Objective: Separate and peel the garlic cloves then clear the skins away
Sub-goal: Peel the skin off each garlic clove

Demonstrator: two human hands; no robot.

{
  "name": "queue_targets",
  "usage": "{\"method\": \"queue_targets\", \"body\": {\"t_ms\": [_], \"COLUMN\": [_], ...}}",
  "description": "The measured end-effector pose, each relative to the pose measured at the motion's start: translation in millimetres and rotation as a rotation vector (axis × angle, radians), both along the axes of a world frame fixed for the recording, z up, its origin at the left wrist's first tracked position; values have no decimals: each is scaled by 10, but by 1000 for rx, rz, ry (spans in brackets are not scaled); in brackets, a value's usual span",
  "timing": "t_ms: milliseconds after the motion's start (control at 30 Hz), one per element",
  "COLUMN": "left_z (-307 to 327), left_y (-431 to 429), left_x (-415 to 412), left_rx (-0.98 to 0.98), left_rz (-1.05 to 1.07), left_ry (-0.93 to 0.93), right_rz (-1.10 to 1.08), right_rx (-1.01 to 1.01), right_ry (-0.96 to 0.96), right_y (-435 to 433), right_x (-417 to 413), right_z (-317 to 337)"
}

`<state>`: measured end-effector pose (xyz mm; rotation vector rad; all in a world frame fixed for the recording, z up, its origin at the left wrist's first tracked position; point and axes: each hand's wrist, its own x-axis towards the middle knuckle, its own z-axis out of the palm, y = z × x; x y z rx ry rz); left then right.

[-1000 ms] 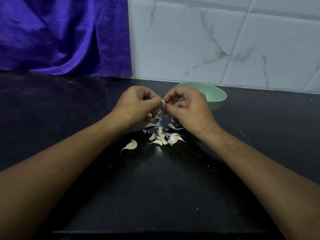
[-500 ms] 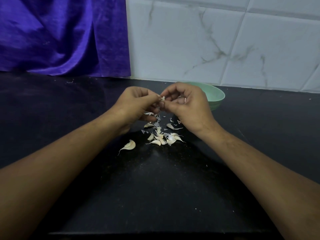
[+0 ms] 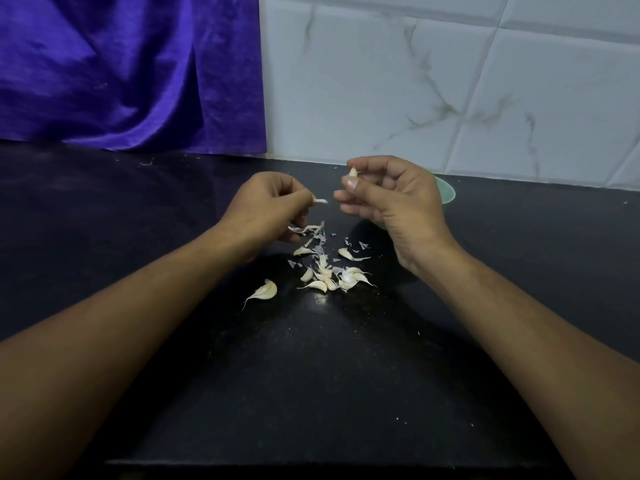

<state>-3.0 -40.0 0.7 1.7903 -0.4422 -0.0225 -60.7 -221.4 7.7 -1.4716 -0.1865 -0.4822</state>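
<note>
Fingertips (image 3: 350,183) of our right hand (image 3: 394,202) pinch a small garlic clove (image 3: 353,172) up in the air. Our left hand (image 3: 266,206) pinches a strip of skin (image 3: 320,201) just beside it. Under our hands, more cloves (image 3: 329,277) and bits of skin (image 3: 313,232) lie in a little pile on the black counter (image 3: 311,375). A green bowl (image 3: 446,194) peeks out behind our right hand.
</note>
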Motion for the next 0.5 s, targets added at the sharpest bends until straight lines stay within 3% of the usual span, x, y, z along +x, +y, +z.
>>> {"method": "queue_targets", "body": {"t_ms": [267, 500], "left_z": [-28, -23], "left_y": [38, 32], "left_x": [15, 19], "left_rx": [121, 71], "left_rz": [61, 21], "left_ry": [-204, -175], "right_rz": [16, 41], "right_rx": [-106, -163], "right_ry": [111, 120], "right_y": [43, 45], "right_x": [-7, 25], "right_z": [-63, -128]}}
